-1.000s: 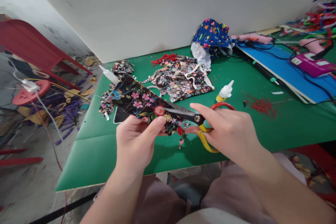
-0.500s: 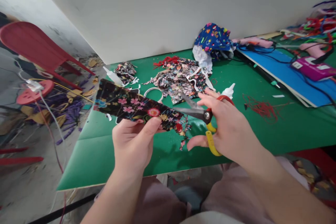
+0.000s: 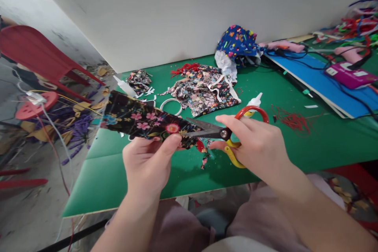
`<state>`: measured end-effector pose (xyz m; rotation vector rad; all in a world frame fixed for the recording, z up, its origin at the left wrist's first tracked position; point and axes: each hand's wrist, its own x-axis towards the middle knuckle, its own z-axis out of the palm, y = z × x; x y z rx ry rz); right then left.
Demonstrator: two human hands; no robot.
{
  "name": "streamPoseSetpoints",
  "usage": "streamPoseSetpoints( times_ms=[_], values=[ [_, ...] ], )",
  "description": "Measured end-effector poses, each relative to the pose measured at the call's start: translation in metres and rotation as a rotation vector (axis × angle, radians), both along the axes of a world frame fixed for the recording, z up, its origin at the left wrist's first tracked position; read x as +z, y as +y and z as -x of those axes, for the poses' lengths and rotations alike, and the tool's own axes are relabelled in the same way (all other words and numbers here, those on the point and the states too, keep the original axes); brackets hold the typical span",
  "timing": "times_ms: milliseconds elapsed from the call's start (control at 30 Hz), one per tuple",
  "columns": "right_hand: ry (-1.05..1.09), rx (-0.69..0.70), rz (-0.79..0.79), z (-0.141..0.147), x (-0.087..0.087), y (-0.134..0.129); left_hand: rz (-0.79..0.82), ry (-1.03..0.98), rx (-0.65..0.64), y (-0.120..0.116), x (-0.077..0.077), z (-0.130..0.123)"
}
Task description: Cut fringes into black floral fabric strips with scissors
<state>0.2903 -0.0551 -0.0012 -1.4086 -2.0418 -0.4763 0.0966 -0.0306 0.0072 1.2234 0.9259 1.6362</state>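
Observation:
My left hand pinches the lower edge of a long black floral fabric strip, thumb on top. In my right hand is a pair of scissors with a red and a yellow handle loop. The blades are slightly parted and lie across the strip's right end, close to my left thumb. A narrow frayed piece dangles below the blades. Behind the hands lie more floral fabric, a roll of white tape and a white glue bottle.
On the green table are a blue patterned cloth, a tangle of red thread, a blue folder, pink glue guns and a magenta device with black cords. A red chair stands left.
My right hand has moved left with the scissors. The blades, wide apart before and at the strip's tip, have come closer together and now reach over the fabric. The left hand has barely moved.

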Motion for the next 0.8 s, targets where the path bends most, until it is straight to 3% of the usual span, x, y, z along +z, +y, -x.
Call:
streamPoseSetpoints(
  times_ms=[800],
  values=[
    [-0.01, -0.066, 0.0, 0.0042, -0.0039, -0.0027, 0.111, -0.011, 0.051, -0.0004, 0.0024, -0.0034]
  ],
)
